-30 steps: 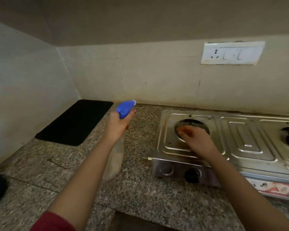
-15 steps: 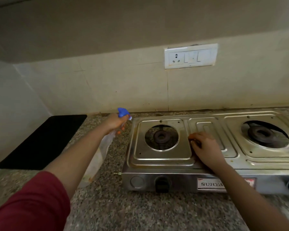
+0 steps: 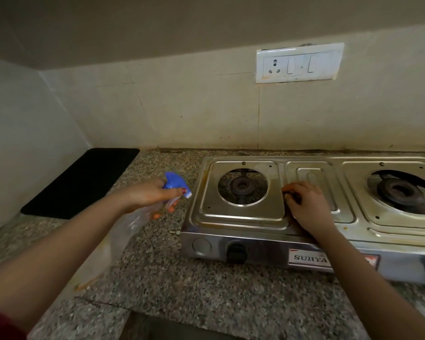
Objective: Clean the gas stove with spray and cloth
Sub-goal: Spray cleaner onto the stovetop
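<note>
A two-burner steel gas stove [image 3: 243, 217] stands on the granite counter, its pan supports off. My left hand [image 3: 145, 196] grips a spray bottle [image 3: 174, 184] with a blue trigger head and a clear body, held just left of the stove with the nozzle pointing toward it. My right hand [image 3: 307, 207] rests curled on the stove top between the left burner [image 3: 242, 186] and the middle panel. It presses a small dark cloth [image 3: 293, 196], mostly hidden under the fingers. The right burner [image 3: 400, 190] is uncovered.
A black mat [image 3: 84, 182] lies on the speckled counter [image 3: 182, 278] in the left corner. A switch and socket plate [image 3: 298, 63] is on the tiled wall behind. A black knob [image 3: 236, 252] sits on the stove's front. The counter's front edge runs along the bottom.
My right hand moved from the left burner opening to the strip beside it. The view swung right, then back a little. My left hand kept hold of the bottle near the stove's left side.
</note>
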